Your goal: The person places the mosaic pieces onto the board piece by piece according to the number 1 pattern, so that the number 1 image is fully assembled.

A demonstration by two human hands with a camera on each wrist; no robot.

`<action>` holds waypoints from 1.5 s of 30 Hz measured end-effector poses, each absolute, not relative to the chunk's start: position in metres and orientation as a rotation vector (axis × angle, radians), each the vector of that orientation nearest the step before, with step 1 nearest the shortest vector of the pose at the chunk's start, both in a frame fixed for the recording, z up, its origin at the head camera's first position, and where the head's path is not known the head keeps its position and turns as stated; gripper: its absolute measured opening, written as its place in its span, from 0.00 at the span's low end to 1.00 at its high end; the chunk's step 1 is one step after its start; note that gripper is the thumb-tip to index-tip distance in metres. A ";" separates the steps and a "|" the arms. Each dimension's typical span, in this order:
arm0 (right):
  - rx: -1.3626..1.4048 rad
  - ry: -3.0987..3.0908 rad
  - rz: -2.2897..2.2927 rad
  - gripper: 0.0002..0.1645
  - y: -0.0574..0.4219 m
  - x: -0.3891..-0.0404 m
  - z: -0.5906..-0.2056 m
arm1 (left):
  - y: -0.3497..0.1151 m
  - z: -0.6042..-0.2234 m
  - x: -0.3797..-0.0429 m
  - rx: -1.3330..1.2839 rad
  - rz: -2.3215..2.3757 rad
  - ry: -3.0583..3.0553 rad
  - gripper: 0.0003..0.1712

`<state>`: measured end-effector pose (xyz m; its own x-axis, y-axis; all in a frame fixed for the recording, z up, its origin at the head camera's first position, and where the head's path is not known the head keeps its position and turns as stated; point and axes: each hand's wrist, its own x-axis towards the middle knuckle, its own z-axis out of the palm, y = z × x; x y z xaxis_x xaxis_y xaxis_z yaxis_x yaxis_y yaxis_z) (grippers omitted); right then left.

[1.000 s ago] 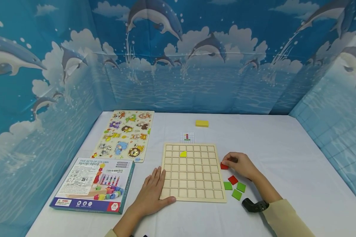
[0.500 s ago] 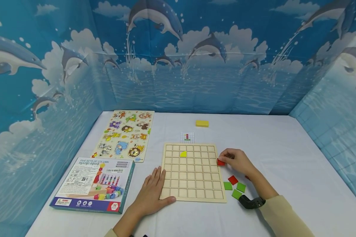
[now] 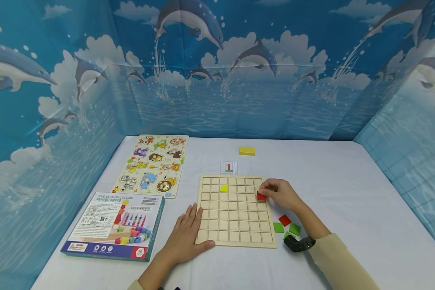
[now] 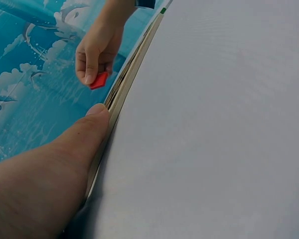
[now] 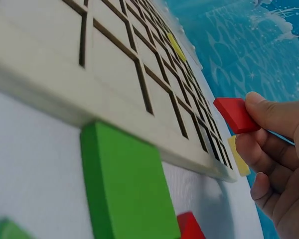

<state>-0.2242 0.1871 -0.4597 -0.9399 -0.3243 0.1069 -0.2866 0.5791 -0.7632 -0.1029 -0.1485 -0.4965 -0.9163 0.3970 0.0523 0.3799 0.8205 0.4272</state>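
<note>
My right hand pinches a red square tile between thumb and fingers, over the right side of a wooden grid board. In the right wrist view the tile is tilted and raised above the board. My left hand lies spread at the board's front left corner, fingers straight along its left side, and the thumb rests at the front edge. One yellow piece with a curved side sits in a cell near the board's upper left.
Right of the board lie another red tile and several green tiles. Behind it are a small printed grid card and a yellow block. An animal puzzle board and a boxed bead set stand on the left.
My right hand has carried the red tile leftward from beside the board to over its right columns. The left hand has stayed in place.
</note>
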 end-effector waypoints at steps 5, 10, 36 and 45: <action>-0.559 2.719 -1.349 0.06 0.179 -0.228 -0.460 | -0.149 -0.496 -0.103 0.631 0.688 2.961 0.59; -0.562 2.695 -1.364 0.06 0.169 -0.229 -0.462 | -0.149 -0.496 -0.103 0.627 0.692 2.955 0.59; -0.576 2.632 -1.476 0.07 0.129 -0.246 -0.463 | -0.149 -0.493 -0.105 0.633 0.719 2.963 0.58; -0.601 2.615 -1.480 0.07 0.119 -0.251 -0.465 | -0.149 -0.495 -0.104 0.643 0.702 2.976 0.58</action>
<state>-0.2509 0.1187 -0.4650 -0.9202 -0.3713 0.1237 -0.2972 0.4573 -0.8382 -0.1044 -0.1489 -0.4950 -0.9152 0.3959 0.0758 0.3880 0.8143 0.4317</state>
